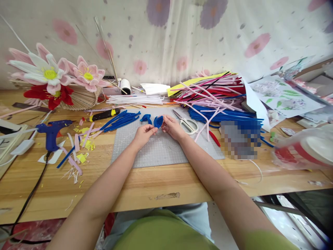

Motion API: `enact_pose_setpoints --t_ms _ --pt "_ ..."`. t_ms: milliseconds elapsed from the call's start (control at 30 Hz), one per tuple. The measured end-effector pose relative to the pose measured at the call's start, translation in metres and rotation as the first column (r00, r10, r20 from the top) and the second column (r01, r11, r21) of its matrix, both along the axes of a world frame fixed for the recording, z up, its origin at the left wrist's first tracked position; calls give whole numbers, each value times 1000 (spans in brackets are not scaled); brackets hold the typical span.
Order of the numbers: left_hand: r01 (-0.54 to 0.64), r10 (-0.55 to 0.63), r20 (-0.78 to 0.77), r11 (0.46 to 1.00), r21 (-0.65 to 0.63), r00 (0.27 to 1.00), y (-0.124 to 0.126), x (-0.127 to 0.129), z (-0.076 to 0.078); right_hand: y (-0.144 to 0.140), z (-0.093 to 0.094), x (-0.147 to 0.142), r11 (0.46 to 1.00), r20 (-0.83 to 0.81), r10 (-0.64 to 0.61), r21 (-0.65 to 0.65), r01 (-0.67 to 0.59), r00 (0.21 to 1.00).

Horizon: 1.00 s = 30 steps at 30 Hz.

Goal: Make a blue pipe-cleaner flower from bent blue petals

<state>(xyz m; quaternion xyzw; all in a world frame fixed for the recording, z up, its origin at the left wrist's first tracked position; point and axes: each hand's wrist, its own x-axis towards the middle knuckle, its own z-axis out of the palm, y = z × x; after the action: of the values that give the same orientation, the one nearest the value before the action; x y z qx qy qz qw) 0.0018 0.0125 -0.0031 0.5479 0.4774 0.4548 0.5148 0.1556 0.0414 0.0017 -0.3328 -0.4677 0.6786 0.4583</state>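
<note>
Head view: we are seeing a blue plastic glue gun [52, 133] lying far left, then our left hand [143, 134] and right hand [172, 127] together pinching 1 looped blue pipe-cleaner petal [158, 121] above the grey gridded cutting mat [161, 149], white-handled scissors [187, 124] just beside.

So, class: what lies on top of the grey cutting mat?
On the cutting mat rest both hands, left and right, pinching a blue petal shape; scissors and another blue piece lie there too. The hands cover what is beneath them.
</note>
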Motion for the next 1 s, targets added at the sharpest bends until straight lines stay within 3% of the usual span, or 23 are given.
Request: enact_pose_setpoints --t_ms 167,233,467,700,767,800,833,900,933,1000 --pt "115 -112 92 993 -32 989 -1 -3 7 -2 0 6 965 -100 251 -47 -256 963" --pt "125 -119 113 991 -42 986 -1 -4 7 -1 -1 8 953 -128 290 -50 -298 949" --pt "107 -103 95 994 -39 990 0 -4 5 0 0 6 980 -26 186 -66 -187 982" --pt "89 -89 61 996 2 994 -1 -2 2 -3 4 6 970 -64 228 -76 -232 972" --pt "-7 6 27 999 39 1000 1 -3 0 -3 5 8 977 -101 190 -76 -198 977" --pt "-113 113 10 990 79 994 2 -5 -1 -2 5 8 984 -121 152 -77 -162 981" --pt "-242 245 -3 961 130 970 3 -9 -1 0 5 10 991 -131 99 -78 -110 986" --pt "-482 503 -23 840 249 864 6 -17 -2 5 3 12 996 -108 -45 -84 36 993" --pt "-534 570 -44 792 296 821 8 -22 -3 8 1 13 989 -86 -126 -89 118 988" --pt "-511 604 -144 759 404 784 9 -29 -4 13 -3 14 962 -42 -260 -94 255 965"
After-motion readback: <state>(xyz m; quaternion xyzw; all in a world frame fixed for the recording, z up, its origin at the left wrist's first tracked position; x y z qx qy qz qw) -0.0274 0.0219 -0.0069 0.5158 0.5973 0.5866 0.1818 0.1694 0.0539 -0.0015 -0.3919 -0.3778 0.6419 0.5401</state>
